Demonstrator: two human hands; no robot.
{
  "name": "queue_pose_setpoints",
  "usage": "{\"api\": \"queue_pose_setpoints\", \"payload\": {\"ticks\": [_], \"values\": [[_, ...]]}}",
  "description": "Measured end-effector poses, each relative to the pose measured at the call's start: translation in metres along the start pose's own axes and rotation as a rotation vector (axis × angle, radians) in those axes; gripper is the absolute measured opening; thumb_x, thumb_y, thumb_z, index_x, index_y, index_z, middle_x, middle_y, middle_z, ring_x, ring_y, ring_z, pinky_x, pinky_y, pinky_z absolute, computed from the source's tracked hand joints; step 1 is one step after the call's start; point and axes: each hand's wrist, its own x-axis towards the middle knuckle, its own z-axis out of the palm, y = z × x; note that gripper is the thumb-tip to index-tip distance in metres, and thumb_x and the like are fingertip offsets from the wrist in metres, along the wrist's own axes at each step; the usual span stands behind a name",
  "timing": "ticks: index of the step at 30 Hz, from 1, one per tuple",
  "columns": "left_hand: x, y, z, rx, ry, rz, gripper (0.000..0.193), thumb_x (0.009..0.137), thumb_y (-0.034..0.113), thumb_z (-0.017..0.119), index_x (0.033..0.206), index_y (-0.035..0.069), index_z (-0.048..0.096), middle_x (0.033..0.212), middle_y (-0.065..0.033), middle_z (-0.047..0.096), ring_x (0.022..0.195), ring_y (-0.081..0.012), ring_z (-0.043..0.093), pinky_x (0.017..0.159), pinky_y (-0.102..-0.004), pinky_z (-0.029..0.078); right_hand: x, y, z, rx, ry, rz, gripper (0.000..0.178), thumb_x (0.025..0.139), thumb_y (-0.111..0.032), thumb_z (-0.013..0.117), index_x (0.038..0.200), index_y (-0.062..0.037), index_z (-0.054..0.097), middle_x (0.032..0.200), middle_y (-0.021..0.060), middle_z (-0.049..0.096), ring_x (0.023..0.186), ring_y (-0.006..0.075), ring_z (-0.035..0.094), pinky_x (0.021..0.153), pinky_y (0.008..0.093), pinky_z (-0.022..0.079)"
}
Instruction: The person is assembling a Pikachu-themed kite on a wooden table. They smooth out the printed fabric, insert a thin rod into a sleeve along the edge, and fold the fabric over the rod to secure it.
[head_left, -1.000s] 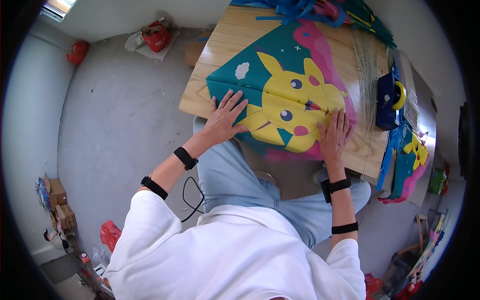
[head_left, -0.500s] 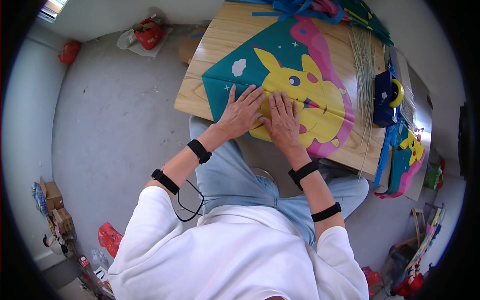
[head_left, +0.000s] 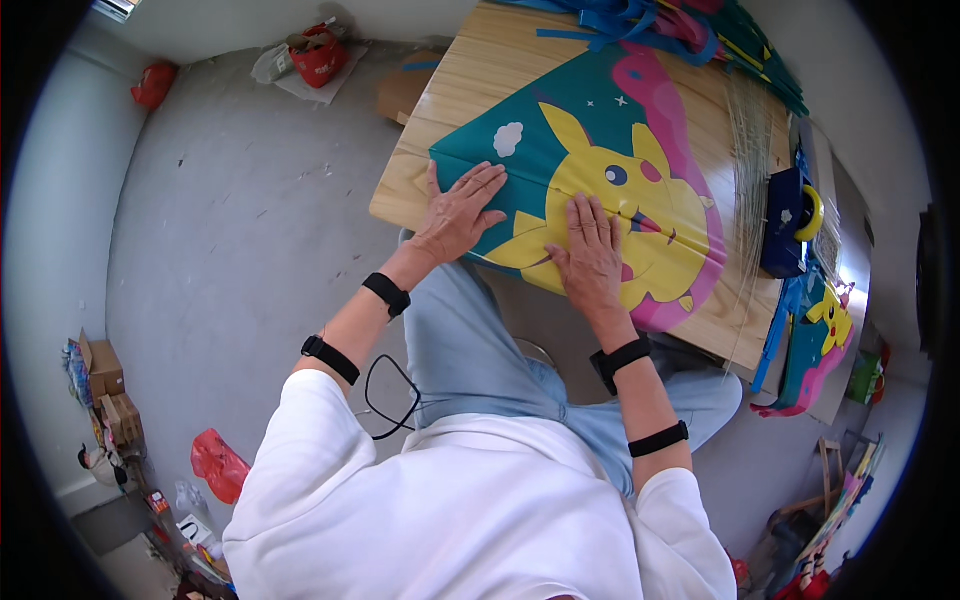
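Note:
A thin kite sheet in teal, yellow and pink lies on the wooden table, printed with a yellow cartoon animal. A crease runs across it from the left corner through the animal. My left hand rests flat on the teal part near that corner, thumb spread from the fingers. Over the animal's middle, my right hand lies palm down with fingers stretched along the crease. Neither hand grips anything; both press on the sheet. The part beneath the palms is hidden.
Thin pale sticks lie right of the sheet, beside a dark blue tape dispenser with a yellow roll. Blue ribbons heap at the far edge. Another printed sheet hangs at the right. A red bag stands on the floor.
My left hand has slid left along the crease toward the sheet's corner, away from my right hand. The right hand remains on the animal. The whole view has shifted slightly.

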Motion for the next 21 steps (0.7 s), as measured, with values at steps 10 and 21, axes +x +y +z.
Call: {"api": "queue_pose_setpoints", "payload": {"ticks": [10,21], "values": [[-0.017,-0.057,-0.031,0.171,0.1,-0.319,0.048,0.097,0.035,0.06,0.14,0.015,0.055,0.148,-0.002,0.051,0.142,-0.0215,0.041,0.114,-0.072,0.006,-0.004,0.0,0.001,-0.023,0.021,0.0,0.071,0.095,-0.046,0.056,0.151,-0.0049,0.037,0.158,0.0092,0.034,0.148,0.0284,0.028,0.121,0.0503,0.02],[-0.038,0.064,-0.033,-0.037,-0.086,0.158,0.048,0.092,0.019,0.064,0.137,0.005,0.055,0.149,-0.0075,0.047,0.143,-0.0254,0.038,0.12,-0.0568,0.018,-0.047,-0.027,-0.007,0.054,0.05,0.01,0.074,0.089,-0.043,0.063,0.148,-0.0037,0.042,0.156,0.01,0.037,0.147,0.0296,0.029,0.119,0.0544,0.021]]}}
